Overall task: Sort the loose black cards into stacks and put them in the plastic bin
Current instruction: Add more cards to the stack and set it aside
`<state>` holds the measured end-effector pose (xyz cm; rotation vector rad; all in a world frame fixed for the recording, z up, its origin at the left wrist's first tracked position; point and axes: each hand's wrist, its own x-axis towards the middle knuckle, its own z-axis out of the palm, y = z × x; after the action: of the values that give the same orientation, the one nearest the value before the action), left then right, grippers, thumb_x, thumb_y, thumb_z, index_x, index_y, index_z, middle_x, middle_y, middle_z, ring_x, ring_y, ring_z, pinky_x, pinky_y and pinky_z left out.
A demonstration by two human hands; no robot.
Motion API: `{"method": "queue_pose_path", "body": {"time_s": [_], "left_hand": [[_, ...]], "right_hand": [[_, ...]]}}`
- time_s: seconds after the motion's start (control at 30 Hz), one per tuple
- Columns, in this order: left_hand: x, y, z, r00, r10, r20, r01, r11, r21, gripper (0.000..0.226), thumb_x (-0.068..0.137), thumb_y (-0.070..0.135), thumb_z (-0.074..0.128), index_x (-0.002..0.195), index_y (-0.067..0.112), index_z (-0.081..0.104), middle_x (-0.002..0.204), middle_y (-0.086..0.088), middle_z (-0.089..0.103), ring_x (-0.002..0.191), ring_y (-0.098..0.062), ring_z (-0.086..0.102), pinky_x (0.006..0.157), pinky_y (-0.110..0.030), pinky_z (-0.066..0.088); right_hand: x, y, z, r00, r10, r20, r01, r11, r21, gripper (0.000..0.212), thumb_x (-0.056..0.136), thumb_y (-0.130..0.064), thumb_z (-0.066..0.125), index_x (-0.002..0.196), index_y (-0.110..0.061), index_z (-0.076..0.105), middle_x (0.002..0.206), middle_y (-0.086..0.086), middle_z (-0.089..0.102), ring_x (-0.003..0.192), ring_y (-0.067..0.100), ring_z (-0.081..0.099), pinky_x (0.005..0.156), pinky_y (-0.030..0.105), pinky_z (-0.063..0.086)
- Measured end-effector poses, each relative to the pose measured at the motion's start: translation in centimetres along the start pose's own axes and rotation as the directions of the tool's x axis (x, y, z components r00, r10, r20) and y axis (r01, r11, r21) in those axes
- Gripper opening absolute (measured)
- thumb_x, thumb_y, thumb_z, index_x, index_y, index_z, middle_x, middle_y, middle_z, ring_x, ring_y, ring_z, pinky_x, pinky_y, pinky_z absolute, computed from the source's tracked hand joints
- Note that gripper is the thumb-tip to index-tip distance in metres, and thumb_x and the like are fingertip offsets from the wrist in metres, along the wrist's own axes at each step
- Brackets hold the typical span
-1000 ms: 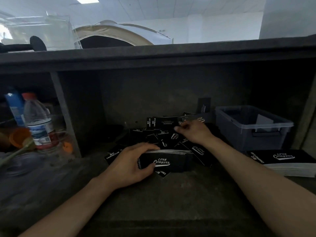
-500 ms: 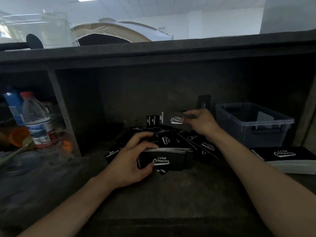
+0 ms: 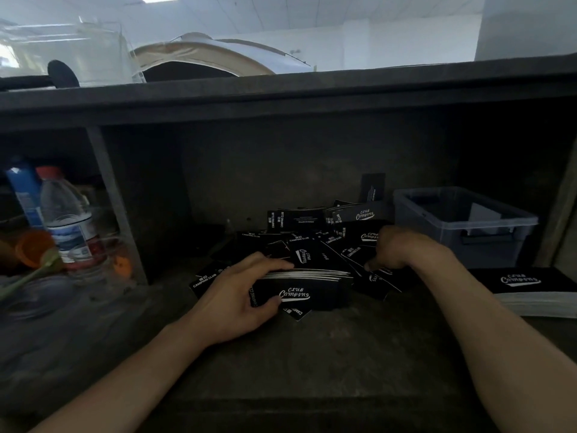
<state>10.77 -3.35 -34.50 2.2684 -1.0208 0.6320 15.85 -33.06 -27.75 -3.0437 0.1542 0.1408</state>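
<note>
A heap of loose black cards [image 3: 312, 235] with white "Club Camping" print lies at the back of the shelf. My left hand [image 3: 237, 295] grips the left end of a thick stack of cards [image 3: 309, 289] standing on its long edge in front of the heap. My right hand [image 3: 399, 248] hovers low over the heap's right side with curled fingers and appears to pinch one loose card [image 3: 365, 234] by its right edge. The translucent plastic bin [image 3: 415, 210] stands to the right. What it holds is unclear.
A second neat stack of black cards [image 3: 527, 285] lies flat at the right, in front of the bin. Beyond a grey divider [image 3: 115, 207] on the left stand a water bottle [image 3: 68, 223], a blue container and orange items. A low shelf roof hangs overhead.
My right hand lifted a card from the back of the heap, then came down and rightward to the heap's right side. My left hand stayed on the stack.
</note>
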Motion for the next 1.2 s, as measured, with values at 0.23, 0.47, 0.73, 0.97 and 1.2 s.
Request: {"method": "queue_pose_path", "body": {"time_s": [0.23,0.47,0.73,0.97,1.2], "left_hand": [[0.1,-0.2,0.2,1.000,-0.016,-0.015,0.016,1.000,-0.019,0.041,0.082,0.026,0.073,0.121,0.026,0.063,0.125,0.013,0.052,0.114,-0.006,0.060,0.097,-0.028,0.051],[0.1,-0.2,0.3,0.998,-0.062,-0.014,0.061,0.996,-0.063,0.053,0.081,0.019,0.079,0.127,0.027,0.054,0.161,0.012,0.025,0.145,-0.002,0.036,0.115,-0.025,0.037],[-0.1,0.4,0.2,0.999,-0.052,-0.011,0.051,0.994,-0.097,0.052,0.084,0.013,0.076,0.129,0.030,0.058,0.115,0.018,0.066,0.107,-0.005,0.067,0.093,-0.030,0.055],[-0.1,0.0,0.3,1.000,-0.014,-0.019,0.013,1.000,-0.028,0.042,0.086,0.027,0.071,0.127,0.030,0.062,0.111,0.018,0.060,0.102,-0.004,0.064,0.089,-0.027,0.053],[-0.1,0.0,0.3,0.999,-0.041,-0.016,0.040,0.999,-0.024,0.043,0.085,0.026,0.072,0.127,0.030,0.062,0.112,0.022,0.059,0.102,-0.003,0.064,0.089,-0.028,0.054]], "right_hand": [[1.6,-0.1,-0.1,0.980,0.020,-0.196,0.047,0.941,0.334,0.023,0.078,-0.017,0.078,0.100,-0.016,0.072,0.112,0.007,0.068,0.104,0.022,0.064,0.086,0.027,0.052],[-2.1,-3.4,0.2,0.878,-0.403,-0.259,0.442,0.472,0.763,0.021,0.069,-0.009,0.085,0.088,-0.011,0.076,0.076,0.003,0.075,0.068,0.005,0.068,0.064,0.015,0.051],[0.4,-2.7,1.0,0.982,-0.087,-0.168,0.188,0.531,0.826,0.028,0.099,-0.025,0.055,0.115,-0.003,0.064,0.109,0.016,0.071,0.101,0.029,0.069,0.076,0.030,0.053],[2.2,-1.4,2.7,0.982,0.056,-0.180,0.017,0.924,0.381,0.050,0.077,-0.042,0.079,0.112,-0.008,0.065,0.118,0.007,0.066,0.109,0.025,0.062,0.086,0.027,0.048],[3.1,-0.7,1.9,0.961,0.082,-0.263,0.142,0.671,0.727,0.031,0.070,-0.003,0.082,0.099,-0.008,0.074,0.090,0.007,0.071,0.085,0.019,0.066,0.082,0.027,0.053]]}}
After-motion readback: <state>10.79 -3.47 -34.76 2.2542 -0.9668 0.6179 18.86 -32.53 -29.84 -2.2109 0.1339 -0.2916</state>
